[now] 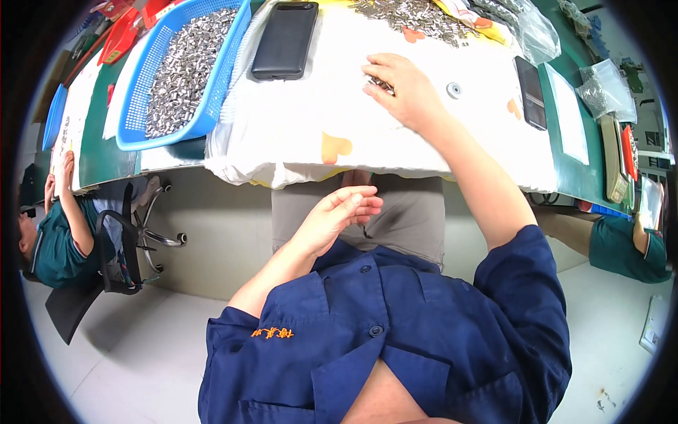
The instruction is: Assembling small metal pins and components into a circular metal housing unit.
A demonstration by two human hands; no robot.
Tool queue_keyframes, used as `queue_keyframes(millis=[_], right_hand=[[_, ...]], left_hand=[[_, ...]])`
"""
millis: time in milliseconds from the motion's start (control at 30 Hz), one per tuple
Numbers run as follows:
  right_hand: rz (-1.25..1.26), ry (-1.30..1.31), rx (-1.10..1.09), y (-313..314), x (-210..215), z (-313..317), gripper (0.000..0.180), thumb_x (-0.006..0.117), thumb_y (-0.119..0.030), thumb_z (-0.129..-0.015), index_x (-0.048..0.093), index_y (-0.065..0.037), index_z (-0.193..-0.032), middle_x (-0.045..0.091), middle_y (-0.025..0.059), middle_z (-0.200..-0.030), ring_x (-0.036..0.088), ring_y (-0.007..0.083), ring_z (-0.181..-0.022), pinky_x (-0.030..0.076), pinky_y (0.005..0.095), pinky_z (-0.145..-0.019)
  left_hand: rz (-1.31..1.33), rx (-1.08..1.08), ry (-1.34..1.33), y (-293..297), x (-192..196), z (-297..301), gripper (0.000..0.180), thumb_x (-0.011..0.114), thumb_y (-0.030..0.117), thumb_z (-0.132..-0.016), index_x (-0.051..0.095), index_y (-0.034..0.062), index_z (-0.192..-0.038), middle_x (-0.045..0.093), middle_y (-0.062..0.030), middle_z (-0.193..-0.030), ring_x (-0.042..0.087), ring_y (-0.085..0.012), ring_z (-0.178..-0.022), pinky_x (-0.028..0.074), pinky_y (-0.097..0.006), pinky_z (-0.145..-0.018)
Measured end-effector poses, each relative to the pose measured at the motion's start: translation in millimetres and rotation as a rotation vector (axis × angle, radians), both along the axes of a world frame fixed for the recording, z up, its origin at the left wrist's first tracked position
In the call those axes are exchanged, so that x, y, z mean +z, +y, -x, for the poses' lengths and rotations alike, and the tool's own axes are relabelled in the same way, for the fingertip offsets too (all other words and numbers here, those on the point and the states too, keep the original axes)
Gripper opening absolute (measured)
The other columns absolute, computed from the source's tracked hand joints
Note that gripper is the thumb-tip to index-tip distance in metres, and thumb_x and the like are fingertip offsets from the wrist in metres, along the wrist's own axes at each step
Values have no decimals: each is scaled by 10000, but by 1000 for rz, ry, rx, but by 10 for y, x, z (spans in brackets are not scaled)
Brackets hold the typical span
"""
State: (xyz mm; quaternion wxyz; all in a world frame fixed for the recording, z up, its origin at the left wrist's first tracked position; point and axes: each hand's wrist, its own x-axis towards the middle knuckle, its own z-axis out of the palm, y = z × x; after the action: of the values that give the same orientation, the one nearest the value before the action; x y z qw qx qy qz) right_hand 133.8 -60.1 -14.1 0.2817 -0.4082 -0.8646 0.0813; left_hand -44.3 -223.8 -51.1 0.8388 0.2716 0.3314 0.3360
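Pale, smooth floor lies beneath you, with your grey-trousered lap nearest. Your left hand (339, 215) hovers over that lap, palm up, fingers loosely curled and holding nothing. Farther out, your right hand (402, 88) rests palm-down on the soft white cloth (296, 120) covering the worktop (572, 169), fingertips pinching a few small metal pins (380, 85). Beyond it lies a heap of the same shiny pins (409, 18), a flat black rectangular case (284, 40), and a blue perforated plastic basket (212, 92) filled with more.

Single head-worn fisheye view, looking steeply down, close over lap and table edge (233, 169)
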Motion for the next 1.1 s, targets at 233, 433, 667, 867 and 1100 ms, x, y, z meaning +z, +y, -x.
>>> queue_keyframes(millis=[233, 433, 667, 867, 1100], right_hand=[[106, 63, 65, -167, 79, -95, 205, 594, -156, -754, 616, -46, -926, 563, 81, -1045, 496, 247, -1028, 417, 329, -859], [121, 54, 51, -361, 158, -210, 240, 595, -154, -760, 601, -59, -980, 550, 88, -1091, 492, 253, -1034, 421, 337, -844], [159, 32, -123, -462, 174, -399, 264, 589, -91, -752, 595, -73, -1015, 543, 102, -1106, 497, 265, -1024, 405, 335, -854], [89, 62, -178, -659, 152, -271, 247, 635, -101, -704, 595, -37, -939, 553, 105, -1024, 510, 280, -961, 431, 337, -795], [68, 96, -252, -763, 112, -226, 210, 640, -55, -681, 604, -27, -885, 574, 93, -951, 522, 273, -927, 438, 339, -772]], left_hand=[[-5, -123, 16, 184, 19, -126, 333, 449, 246, -900, 496, 20, -1139, 571, -116, -1037, 539, -189, -971, 420, -320, -846], [169, -37, -50, 337, -11, -245, 302, 457, 237, -894, 530, 3, -1071, 589, -98, -968, 559, -179, -894, 446, -302, -788], [202, -25, -42, 364, 18, -262, 283, 461, 231, -892, 539, 12, -1053, 597, -93, -951, 567, -175, -880, 453, -291, -774], [248, -27, -86, 386, -12, -306, 263, 413, 206, -913, 517, 7, -1049, 579, -85, -979, 565, -159, -889, 462, -289, -765], [542, -33, -331, 450, -18, -496, 325, 346, 236, -921, 454, -8, -1107, 548, -137, -1044, 555, -226, -950, 467, -367, -804]])
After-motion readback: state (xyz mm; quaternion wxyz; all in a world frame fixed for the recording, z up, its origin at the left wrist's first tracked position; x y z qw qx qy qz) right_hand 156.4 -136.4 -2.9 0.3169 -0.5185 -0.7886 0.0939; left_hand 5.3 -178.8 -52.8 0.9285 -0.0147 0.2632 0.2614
